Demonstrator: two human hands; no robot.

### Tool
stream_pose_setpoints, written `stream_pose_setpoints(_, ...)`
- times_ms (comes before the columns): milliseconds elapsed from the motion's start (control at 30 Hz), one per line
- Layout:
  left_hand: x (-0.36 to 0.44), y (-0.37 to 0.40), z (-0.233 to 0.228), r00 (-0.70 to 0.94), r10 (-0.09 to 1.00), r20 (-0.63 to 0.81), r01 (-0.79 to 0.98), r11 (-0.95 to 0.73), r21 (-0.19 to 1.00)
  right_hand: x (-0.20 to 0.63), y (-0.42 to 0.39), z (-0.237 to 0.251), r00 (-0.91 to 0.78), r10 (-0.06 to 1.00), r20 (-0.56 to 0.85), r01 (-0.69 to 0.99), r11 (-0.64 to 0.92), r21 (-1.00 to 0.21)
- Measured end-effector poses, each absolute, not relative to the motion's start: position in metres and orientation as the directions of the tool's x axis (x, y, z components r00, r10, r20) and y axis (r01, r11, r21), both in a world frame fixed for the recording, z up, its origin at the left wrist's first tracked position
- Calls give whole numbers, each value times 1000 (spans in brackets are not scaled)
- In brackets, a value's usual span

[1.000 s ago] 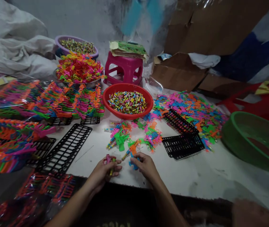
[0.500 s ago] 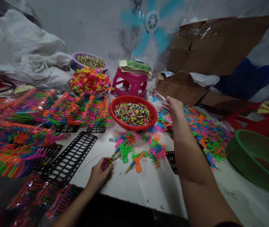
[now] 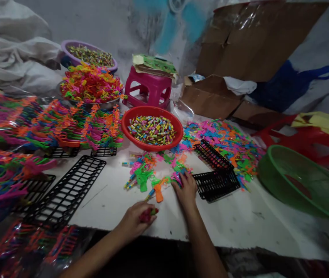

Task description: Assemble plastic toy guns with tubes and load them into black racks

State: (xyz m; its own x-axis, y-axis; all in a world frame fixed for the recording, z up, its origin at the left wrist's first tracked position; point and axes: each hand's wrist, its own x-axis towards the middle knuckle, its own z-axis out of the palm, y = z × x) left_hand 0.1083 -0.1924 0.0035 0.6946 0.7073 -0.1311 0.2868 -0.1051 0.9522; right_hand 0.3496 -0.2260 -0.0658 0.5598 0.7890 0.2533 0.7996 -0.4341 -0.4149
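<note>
My left hand is closed around small dark red pieces near the table's front edge. A green bit sticks out between thumb and fingers; what the pieces are is not clear. My right hand reaches down at the right side of a loose ring of small plastic toy guns, its fingertips closed on a pink piece. Between the hands lie an orange toy gun and a green one. Patterned little tubes lie among them.
A red basin of wrapped tubes stands behind. Black plastic racks lie on the right, another black rack on the left. Filled racks crowd the left side. A loose pile and a green basin are at right.
My right hand has come down from above the pile at back right to the near toy guns. My left hand has moved right and nearer, still holding the red pieces. The view has shifted.
</note>
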Motion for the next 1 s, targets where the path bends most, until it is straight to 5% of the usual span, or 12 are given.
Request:
stream_pose_setpoints(233,157,-166,-12,585,809,-54,329,-176,928,380,-220,-59,437,855,280,821,-253,-511)
stream_pose_setpoints(433,151,-162,-13,522,853,-21,349,-191,917,385,-240,-40,635,653,413,673,-207,-710)
stream_pose_setpoints(567,135,-184,-4,449,885,-119,326,-38,945,370,-257,-33,705,626,334,568,-215,-795)
stream_pose_setpoints(767,115,-199,-2,386,820,-422,124,407,905,339,-264,-54,729,668,147,576,-484,-659)
stream_pose_setpoints(1000,108,-198,5,391,778,-492,120,487,865,328,-264,-47,747,638,184,362,-159,-918)
